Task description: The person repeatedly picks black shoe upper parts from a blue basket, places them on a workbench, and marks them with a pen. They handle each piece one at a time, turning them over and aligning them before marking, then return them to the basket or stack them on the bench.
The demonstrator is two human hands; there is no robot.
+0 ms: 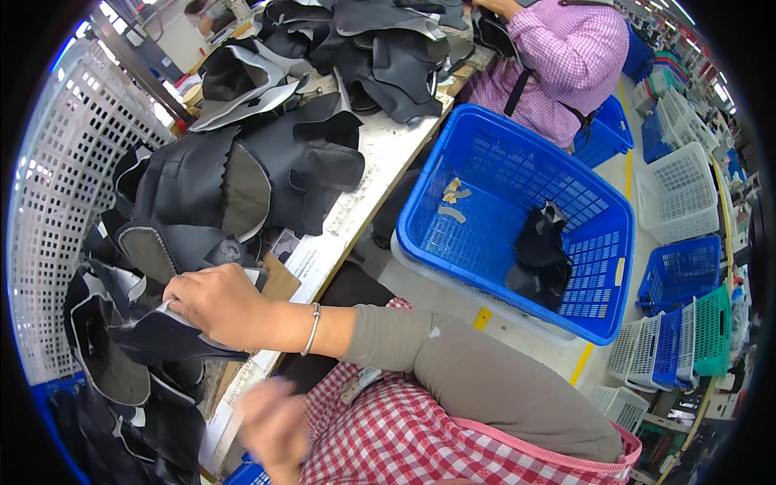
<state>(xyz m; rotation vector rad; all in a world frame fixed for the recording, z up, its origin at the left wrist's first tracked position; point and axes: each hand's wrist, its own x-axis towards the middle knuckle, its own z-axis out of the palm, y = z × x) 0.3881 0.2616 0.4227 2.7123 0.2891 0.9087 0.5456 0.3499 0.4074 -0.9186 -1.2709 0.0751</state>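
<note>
My right hand (217, 305), a bracelet on its wrist, is closed on the edge of a black shoe upper (153, 335) with a pale lining showing. The upper is held over a heap of similar black uppers (105, 356) at the left, by the edge of the worktable (343, 218). Nearer my body, my left hand (273, 424) is smeared by motion. It is low, beside the table edge and my red-checked apron (380, 428), and its fingers cannot be made out.
More black uppers (388, 65) are piled farther along the table. A blue basket (517, 315) on my right holds a black upper and pale scraps. Beyond it a co-worker in a pink checked top (574, 48) sits at the table. A white basket (81, 162) stands far left; stacked crates (679, 339) line the right.
</note>
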